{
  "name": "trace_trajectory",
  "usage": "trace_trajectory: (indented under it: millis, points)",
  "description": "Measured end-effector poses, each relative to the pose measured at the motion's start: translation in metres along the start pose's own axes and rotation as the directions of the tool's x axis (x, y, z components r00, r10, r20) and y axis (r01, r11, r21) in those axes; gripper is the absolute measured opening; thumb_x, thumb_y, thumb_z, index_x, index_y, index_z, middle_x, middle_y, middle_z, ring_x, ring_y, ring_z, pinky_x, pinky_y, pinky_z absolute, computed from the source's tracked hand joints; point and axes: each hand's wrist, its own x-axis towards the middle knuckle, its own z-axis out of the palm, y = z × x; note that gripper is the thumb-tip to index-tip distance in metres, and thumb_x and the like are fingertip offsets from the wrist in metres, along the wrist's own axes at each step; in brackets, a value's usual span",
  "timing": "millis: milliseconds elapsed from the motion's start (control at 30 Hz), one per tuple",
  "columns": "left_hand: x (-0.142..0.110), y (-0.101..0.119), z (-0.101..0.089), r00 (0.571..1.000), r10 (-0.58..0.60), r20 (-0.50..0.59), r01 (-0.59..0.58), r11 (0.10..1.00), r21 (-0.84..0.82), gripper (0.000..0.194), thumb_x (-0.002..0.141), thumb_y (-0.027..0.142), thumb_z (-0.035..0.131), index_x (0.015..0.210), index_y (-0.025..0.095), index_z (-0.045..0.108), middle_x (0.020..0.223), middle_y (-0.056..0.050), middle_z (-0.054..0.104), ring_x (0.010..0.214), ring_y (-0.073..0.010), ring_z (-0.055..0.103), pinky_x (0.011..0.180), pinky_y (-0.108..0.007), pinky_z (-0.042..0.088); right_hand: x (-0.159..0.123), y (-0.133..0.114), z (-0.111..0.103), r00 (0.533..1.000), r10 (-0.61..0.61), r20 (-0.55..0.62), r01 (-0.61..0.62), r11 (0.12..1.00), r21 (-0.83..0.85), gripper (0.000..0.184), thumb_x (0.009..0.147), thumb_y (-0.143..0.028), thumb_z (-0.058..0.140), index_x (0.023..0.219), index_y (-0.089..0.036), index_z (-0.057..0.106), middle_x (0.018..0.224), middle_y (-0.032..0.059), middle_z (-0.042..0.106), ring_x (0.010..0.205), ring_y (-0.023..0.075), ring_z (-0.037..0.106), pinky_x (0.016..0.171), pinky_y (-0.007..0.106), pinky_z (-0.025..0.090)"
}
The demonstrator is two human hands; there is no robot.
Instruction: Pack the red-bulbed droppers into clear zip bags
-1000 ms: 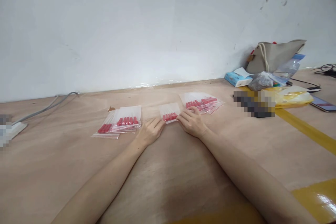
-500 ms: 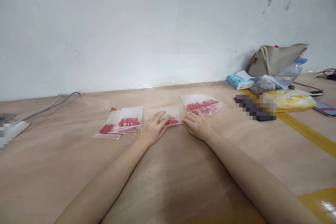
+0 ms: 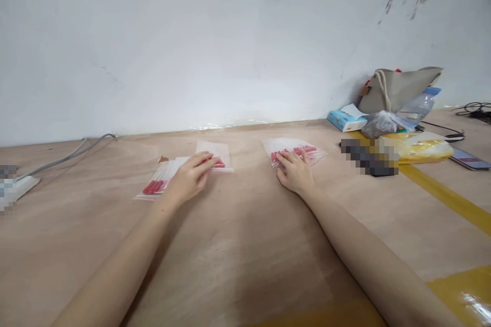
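My left hand (image 3: pixel 191 178) has its fingers closed on a small clear plastic bag (image 3: pixel 215 149) with red-ended sticks inside. That bag is beside, and partly over, a left pile of similar bags (image 3: pixel 155 184), some of it hidden behind my hand and wrist. Over on the right, my right hand (image 3: pixel 296 171) rests its spread fingertips on the near edge of another fanned pile of such bags (image 3: pixel 282 146). Its thumb is apart from the fingers, and no bag is gripped in it.
Against the wall at right lean a beige bag (image 3: pixel 402 89) and a blue tissue pack (image 3: pixel 347 118). Near them are a clear bag of small items (image 3: pixel 385 123), a yellow plastic packet (image 3: pixel 422 148) and a phone (image 3: pixel 470 158). A grey cable (image 3: pixel 69 156) runs along the left.
My left hand has carried the middle bag leftward to the left pile. My right hand has let go of that bag's edge and shifted onto the right pile.
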Motion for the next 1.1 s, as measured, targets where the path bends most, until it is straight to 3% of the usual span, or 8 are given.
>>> trace_trajectory:
  millis: [133,300,533,733,800,867,967,1100]
  points:
    - [-0.031,-0.027,-0.025,0.99,-0.022,0.14,0.019,1.0,0.021,0.032,0.086,0.021,0.04,0.114,0.022,0.055,0.114,-0.007,0.054,0.107,-0.0213,0.051,0.091,-0.036,0.043,0.005,0.003,0.006,1.0,0.004,0.009,-0.003,0.999,-0.052,0.028,0.076,-0.017,0.045,0.098,-0.019,0.062,0.108,0.0088,0.061,0.093,0.0207,0.056,0.103,0.046,0.011]
    - [-0.054,-0.032,-0.032,0.969,-0.068,0.237,0.062,0.998,0.032,0.033,0.086,0.027,0.043,0.117,0.022,0.053,0.119,-0.007,0.051,0.108,-0.0216,0.05,0.093,-0.035,0.041,0.009,-0.001,0.007,0.998,-0.067,0.014,0.067,0.997,0.046,0.025,0.079,-0.012,0.043,0.085,-0.02,0.066,0.09,0.0032,0.068,0.084,0.0179,0.06,0.104,0.046,0.011]
    - [-0.047,-0.038,-0.03,0.943,-0.043,0.331,0.022,0.998,0.065,0.037,0.089,0.024,0.03,0.118,0.024,0.053,0.116,-0.008,0.052,0.105,-0.021,0.052,0.088,-0.033,0.043,0.003,-0.06,0.014,0.971,-0.237,0.017,0.22,0.922,0.32,0.026,0.08,-0.013,0.046,0.094,-0.024,0.065,0.102,0.0002,0.066,0.09,0.0147,0.06,0.082,0.029,0.042]
    - [-0.028,-0.023,-0.029,0.897,-0.101,0.431,0.015,0.98,0.199,0.04,0.086,0.018,0.033,0.12,0.03,0.051,0.119,-0.005,0.053,0.111,-0.0244,0.047,0.094,-0.047,0.033,0.003,-0.076,0.005,0.974,-0.228,0.007,0.208,0.902,0.378,0.028,0.081,-0.025,0.05,0.107,-0.021,0.059,0.107,0.0071,0.061,0.098,0.02,0.054,0.085,0.034,0.042]
    - [-0.017,-0.005,-0.023,0.884,-0.089,0.458,0.001,0.982,0.19,0.047,0.078,0.016,0.042,0.122,0.031,0.047,0.125,-0.003,0.049,0.119,-0.0267,0.039,0.099,-0.056,0.02,0.001,-0.066,-0.001,0.986,-0.163,0.042,0.136,0.917,0.374,0.035,0.077,-0.029,0.055,0.11,-0.019,0.057,0.109,0.0102,0.058,0.099,0.0231,0.052,0.085,0.038,0.041]
    - [-0.006,0.015,-0.012,0.898,-0.065,0.434,0.013,0.993,0.122,0.048,0.075,0.018,0.047,0.123,0.027,0.047,0.126,-0.004,0.048,0.121,-0.0251,0.037,0.102,-0.052,0.019,-0.002,-0.055,-0.003,0.991,-0.111,0.074,0.073,0.917,0.392,0.039,0.075,-0.028,0.057,0.112,-0.019,0.055,0.109,0.0111,0.056,0.099,0.0234,0.051,0.084,0.039,0.042]
    - [0.005,0.04,0.015,0.959,-0.007,0.283,0.017,0.999,-0.033,0.039,0.079,0.027,0.051,0.117,0.019,0.053,0.122,-0.008,0.051,0.113,-0.0221,0.046,0.096,-0.038,0.036,-0.005,-0.042,0.0,0.992,-0.099,0.083,0.054,0.9,0.432,0.033,0.076,-0.02,0.053,0.109,-0.019,0.058,0.105,0.0097,0.056,0.095,0.02,0.053,0.081,0.033,0.044]
    - [0.008,0.053,0.05,0.981,0.028,0.191,-0.009,0.995,-0.099,0.025,0.084,0.025,0.049,0.107,0.019,0.058,0.108,-0.006,0.059,0.096,-0.0172,0.057,0.082,-0.029,0.048,-0.003,-0.039,0.003,0.991,-0.117,0.068,0.079,0.908,0.412,0.021,0.081,-0.015,0.046,0.091,-0.019,0.064,0.093,0.0061,0.061,0.086,0.0163,0.056,0.074,0.028,0.044]
